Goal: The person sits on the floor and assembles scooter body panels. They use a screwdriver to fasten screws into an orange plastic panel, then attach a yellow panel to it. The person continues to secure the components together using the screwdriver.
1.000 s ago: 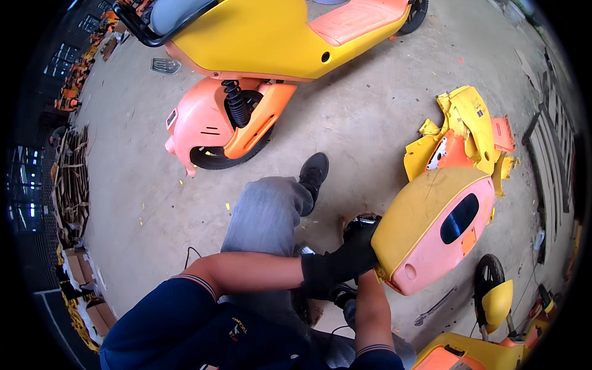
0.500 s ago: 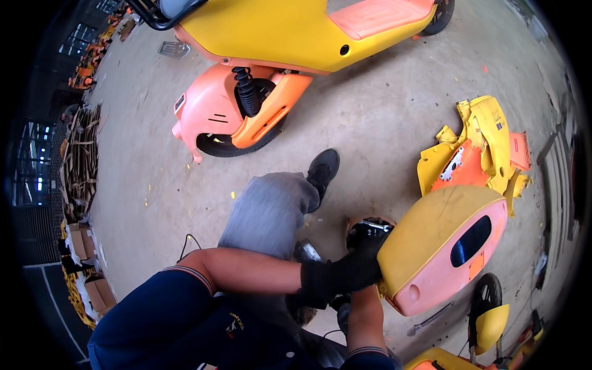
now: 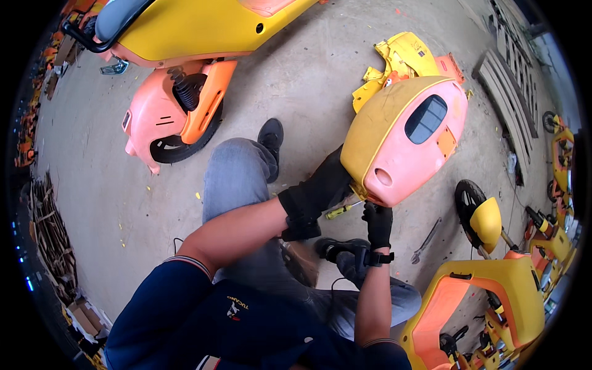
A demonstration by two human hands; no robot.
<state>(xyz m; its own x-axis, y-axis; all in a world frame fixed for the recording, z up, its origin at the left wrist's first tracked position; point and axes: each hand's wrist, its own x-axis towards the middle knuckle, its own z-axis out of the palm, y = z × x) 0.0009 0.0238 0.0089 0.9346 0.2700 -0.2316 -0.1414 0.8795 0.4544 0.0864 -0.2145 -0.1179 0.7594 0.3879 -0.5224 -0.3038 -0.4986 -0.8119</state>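
Observation:
A rounded pink-and-yellow scooter body cover (image 3: 413, 166) with a dark oval window is held up in front of me, tilted, its narrow end towards me. My left hand (image 3: 327, 182), in a black glove, grips the cover's left lower side; its fingertips are hidden behind the shell. At the narrow end my gloved right hand (image 3: 378, 223) is closed on the lower edge, with a dark strap round the wrist. Between the hands, a screwdriver with a yellow-green handle (image 3: 338, 212) shows below the cover, partly hidden.
A yellow-and-pink scooter (image 3: 203, 37) lies ahead to the left. Broken yellow panels (image 3: 407, 55) lie beyond the cover. On the floor at right are a wrench (image 3: 427, 242), a wheel with a yellow fender (image 3: 487, 219) and a large yellow frame piece (image 3: 524, 296). Wooden pallets (image 3: 505, 105) lie far right.
The cover has moved up and away from me, carried by the left hand. My right hand has come up to its narrow end. The view has turned to the right.

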